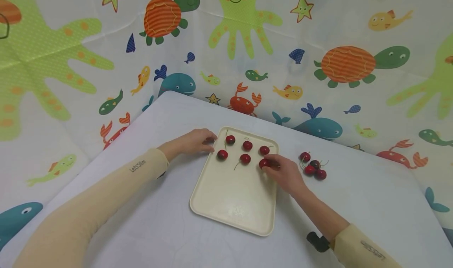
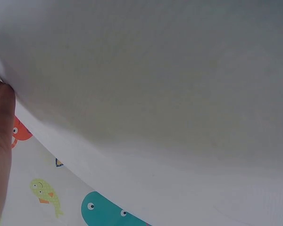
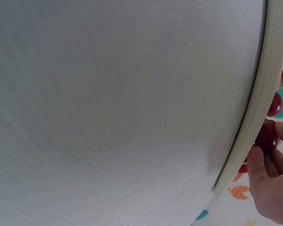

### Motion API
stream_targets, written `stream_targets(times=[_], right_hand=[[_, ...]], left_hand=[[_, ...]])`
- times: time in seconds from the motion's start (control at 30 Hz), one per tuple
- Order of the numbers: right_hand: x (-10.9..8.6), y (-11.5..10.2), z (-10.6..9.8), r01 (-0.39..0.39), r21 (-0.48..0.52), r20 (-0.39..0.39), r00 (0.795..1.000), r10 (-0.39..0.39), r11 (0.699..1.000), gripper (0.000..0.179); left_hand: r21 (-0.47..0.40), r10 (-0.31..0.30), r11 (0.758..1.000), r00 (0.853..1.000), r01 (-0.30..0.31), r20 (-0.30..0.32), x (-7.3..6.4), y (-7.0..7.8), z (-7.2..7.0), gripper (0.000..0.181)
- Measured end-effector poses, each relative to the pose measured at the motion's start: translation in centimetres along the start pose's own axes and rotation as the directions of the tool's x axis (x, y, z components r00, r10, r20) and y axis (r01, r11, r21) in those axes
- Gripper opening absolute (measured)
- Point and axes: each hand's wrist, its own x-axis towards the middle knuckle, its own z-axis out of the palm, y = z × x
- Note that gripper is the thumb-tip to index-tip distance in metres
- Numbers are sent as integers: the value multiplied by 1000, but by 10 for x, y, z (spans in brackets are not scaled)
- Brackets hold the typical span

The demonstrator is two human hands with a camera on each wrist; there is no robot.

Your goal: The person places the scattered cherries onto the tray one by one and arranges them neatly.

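While the right hand (image 1: pixel 286 174) pinched a partly hidden cherry (image 1: pixel 263 164) in its fingers at the right side of the tray (image 1: pixel 230 199), we saw the left hand (image 1: pixel 194 141), fingers relaxed, at the left rim, cropped in its wrist view. We read "Let'sSlim" on the left sleeve (image 1: pixel 102 197); the tray's long axis ran away from us.

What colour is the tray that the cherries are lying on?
The tray is plain cream; it shows best in the head view.

The right hand (image 1: pixel 285 172) pinches with its fingertips, while the left hand (image 1: pixel 196 141) (thumb apart from its fingers) is held out.
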Motion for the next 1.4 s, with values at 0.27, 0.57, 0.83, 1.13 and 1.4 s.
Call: stream_targets(times=[0.27, 0.57, 0.83, 1.13, 1.4], right_hand=[[0, -1, 3, 7, -10, 12, 1000, -7, 1000, 45], [-1, -2, 5, 8, -45, 33, 999, -7, 999, 44], [-1, -2, 5, -9, -43, 50, 999, 12, 999, 44], [0, -1, 5, 7, -62, 41, 999, -4, 998, 44], [0, -1, 2, 9, -74, 38, 999, -6, 997, 44]], left_hand=[[-11, -3, 1000, 1000, 3, -1, 0, 0, 0, 54], [-2, -4, 1000, 1000, 4, -4, 2, -1, 0, 53], [14, -8, 1000, 1000, 8, -3, 3, -2, 1, 54], [8, 4, 1000, 1000, -4, 0, 3, -3, 0, 54], [7, 13, 1000, 1000, -12, -7, 2, -3, 1, 54]])
